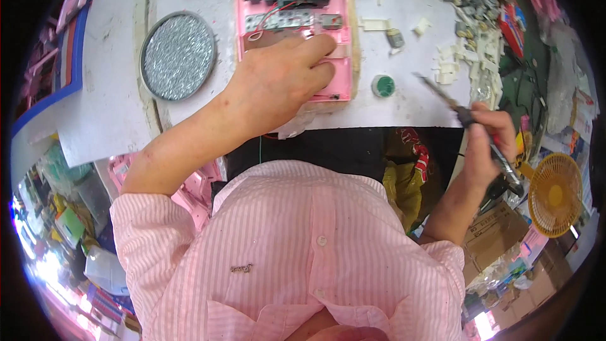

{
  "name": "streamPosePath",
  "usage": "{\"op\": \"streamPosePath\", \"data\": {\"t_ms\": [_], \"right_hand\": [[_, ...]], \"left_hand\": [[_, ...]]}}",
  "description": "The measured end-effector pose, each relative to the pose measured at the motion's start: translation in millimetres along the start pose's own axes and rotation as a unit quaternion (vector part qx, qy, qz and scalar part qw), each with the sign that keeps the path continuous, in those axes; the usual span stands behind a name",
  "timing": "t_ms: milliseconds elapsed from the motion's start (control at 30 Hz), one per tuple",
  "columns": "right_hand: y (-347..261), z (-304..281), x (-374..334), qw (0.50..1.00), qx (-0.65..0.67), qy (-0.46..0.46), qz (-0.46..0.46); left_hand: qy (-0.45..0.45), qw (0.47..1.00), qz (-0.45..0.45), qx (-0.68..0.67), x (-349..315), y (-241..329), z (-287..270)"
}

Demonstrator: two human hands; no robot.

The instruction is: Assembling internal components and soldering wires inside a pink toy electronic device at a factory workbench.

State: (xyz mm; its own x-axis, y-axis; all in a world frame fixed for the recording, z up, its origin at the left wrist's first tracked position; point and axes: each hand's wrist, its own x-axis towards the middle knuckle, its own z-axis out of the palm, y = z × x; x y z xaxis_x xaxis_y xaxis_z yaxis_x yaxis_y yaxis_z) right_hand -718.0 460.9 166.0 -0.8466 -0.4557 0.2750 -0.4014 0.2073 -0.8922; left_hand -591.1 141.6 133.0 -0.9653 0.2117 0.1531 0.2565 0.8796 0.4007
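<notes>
In a cluttered room, the white worktop [404, 115] bore the pink casing [341, 71]. Below and right of the casing stood a yellow fan [555, 196]; left, a round dish [170, 98] of metal bits [178, 55]; right, white plastic parts [447, 73] and a green pot [383, 86]. The left hand [274, 82] curled over the casing, its grip impossible to tell; the right hand [489, 145], well apart, clasped a black-handled tool [467, 117].

Person's got on a pink-and-white striped shirt [271, 233], with a pinker placket [323, 215] down the front and pale round buttons [322, 240] on it. Folded collar [243, 325] spreads open at the placket's neck end, short striped sleeves [148, 233] either side, small dark ornament [241, 269] left of the placket.
</notes>
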Motion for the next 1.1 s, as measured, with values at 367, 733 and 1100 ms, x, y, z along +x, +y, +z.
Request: {"op": "streamPosePath", "data": {"t_ms": [367, 733, 1100], "right_hand": [[1.1, -197.0, -43.3, 0.874, -0.122, 0.47, 0.026], [32.4, -220.8, -48.3, 0.864, -0.084, 0.496, 0.03], [56.9, -131.1, -75.4, 0.807, 0.456, 0.281, 0.249]], "left_hand": [[0.03, 0.999, 0.015, 0.011, 9.9, 8.6, -0.7], [0.029, 0.999, 0.014, 0.023, 9.1, 11.5, -2.3], [0.112, 0.99, 0.002, -0.087, 0.8, 0.1, -12.2]]}}
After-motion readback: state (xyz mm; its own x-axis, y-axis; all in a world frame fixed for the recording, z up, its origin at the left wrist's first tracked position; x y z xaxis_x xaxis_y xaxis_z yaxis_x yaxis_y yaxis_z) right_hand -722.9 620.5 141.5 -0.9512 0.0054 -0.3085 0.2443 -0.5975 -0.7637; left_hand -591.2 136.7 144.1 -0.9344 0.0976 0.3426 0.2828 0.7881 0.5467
